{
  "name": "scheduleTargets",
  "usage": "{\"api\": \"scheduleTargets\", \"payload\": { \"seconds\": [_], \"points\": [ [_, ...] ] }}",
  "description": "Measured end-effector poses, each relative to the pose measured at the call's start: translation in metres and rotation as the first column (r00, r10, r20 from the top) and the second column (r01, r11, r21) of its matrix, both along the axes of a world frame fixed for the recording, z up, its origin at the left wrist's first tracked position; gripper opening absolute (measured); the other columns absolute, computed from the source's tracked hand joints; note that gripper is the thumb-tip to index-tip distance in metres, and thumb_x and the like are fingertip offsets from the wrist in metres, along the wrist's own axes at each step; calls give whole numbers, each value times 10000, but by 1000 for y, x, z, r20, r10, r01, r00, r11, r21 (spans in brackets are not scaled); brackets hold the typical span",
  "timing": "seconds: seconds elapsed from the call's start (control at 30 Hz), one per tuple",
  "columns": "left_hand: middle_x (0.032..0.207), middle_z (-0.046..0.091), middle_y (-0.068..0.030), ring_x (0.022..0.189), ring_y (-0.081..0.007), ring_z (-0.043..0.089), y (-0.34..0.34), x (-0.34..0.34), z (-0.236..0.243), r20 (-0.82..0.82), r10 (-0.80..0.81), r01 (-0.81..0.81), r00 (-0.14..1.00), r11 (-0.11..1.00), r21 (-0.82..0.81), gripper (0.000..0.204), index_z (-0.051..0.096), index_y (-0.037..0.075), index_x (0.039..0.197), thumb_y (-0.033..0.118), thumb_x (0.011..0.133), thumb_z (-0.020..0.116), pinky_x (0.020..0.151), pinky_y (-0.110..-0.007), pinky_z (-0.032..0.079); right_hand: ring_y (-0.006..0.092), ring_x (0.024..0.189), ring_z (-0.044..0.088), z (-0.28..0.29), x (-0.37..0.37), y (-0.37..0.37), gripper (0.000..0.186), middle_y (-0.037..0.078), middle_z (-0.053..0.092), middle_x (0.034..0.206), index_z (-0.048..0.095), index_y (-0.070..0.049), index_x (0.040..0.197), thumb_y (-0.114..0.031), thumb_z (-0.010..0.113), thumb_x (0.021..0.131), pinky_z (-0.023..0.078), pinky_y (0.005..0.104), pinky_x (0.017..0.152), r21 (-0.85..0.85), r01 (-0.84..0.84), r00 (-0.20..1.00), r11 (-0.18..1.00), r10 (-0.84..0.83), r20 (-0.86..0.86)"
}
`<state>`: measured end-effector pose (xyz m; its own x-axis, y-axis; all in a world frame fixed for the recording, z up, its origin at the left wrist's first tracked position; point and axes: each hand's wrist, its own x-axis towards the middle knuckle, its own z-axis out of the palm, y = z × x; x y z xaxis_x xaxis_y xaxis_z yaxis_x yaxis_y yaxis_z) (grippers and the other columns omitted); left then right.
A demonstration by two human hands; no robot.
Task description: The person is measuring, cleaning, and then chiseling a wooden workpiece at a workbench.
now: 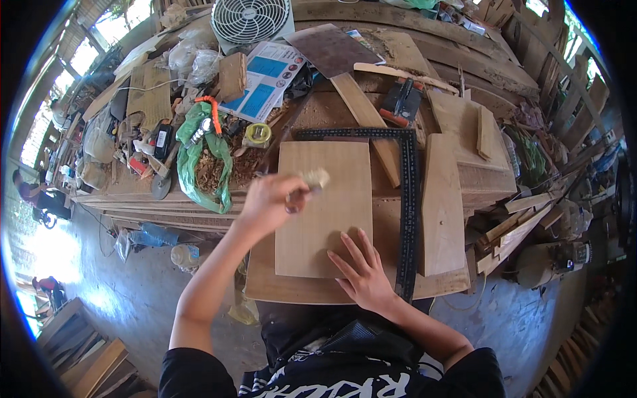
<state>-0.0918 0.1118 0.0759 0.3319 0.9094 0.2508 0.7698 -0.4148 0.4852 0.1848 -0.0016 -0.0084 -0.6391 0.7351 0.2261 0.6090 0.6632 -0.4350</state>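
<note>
My left hand (271, 198) is closed around a small brush (314, 179) with pale bristles and a brown handle, a little blurred by motion. It is over the left side of a flat rectangular wooden board (323, 225); whether the bristles touch the wood I cannot tell. My right hand (365, 275) lies with fingers spread on the board's near right corner. A black carpenter's square (409, 212) stretches along the board's right side and behind its far edge. Beneath the board is a wider wooden plank (265, 285).
Right of the square lies a long wooden piece (442, 212). Farther back are a black-and-orange tool (402, 101), a yellow tape measure (257, 135), a green plastic bag (199, 152) of shavings and a fan (252, 23). Offcuts (521, 229) are stacked at the right.
</note>
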Motion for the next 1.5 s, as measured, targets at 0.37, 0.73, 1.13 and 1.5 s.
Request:
{"api": "scheduleTargets", "payload": {
  "seconds": [0.37,0.73,1.13,1.5],
  "points": [
    [888,765,-113,840,-317,735,49,-25,8,-22,11,-12,1000,999,-38,200,785,98,951,278,867,805,743,-420,566,503,1577,182,1,-1,0,720,200,254,1707,521,-170,1543,-208,773,870,328,636,1183,1,7,1000,1000,-7,-19],
    [916,759,-103,862,-327,726,-6,-3,7,77,-258,260,963,818,-513,211,783,124,969,275,831,838,728,-412,557,494,1579,186,-3,0,0,724,196,261,1706,524,-169,1539,-217,775,861,328,638,1178,-11,3,999,1000,-3,-42],
    [891,757,-87,749,-291,720,41,-1,-6,13,158,-157,987,968,196,200,763,77,987,234,877,821,714,-410,560,493,1578,194,-1,-1,1,723,189,274,1703,547,-173,1527,-213,782,844,338,637,1171,4,12,999,1000,-11,-52],
    [938,751,-106,829,-312,726,60,42,-7,6,-97,97,995,988,-120,232,770,91,1023,283,893,779,759,-410,570,485,1563,230,-2,-1,0,717,212,336,1643,592,-215,1500,-195,799,813,329,626,1179,9,32,995,999,-31,-90]
  ]
}}
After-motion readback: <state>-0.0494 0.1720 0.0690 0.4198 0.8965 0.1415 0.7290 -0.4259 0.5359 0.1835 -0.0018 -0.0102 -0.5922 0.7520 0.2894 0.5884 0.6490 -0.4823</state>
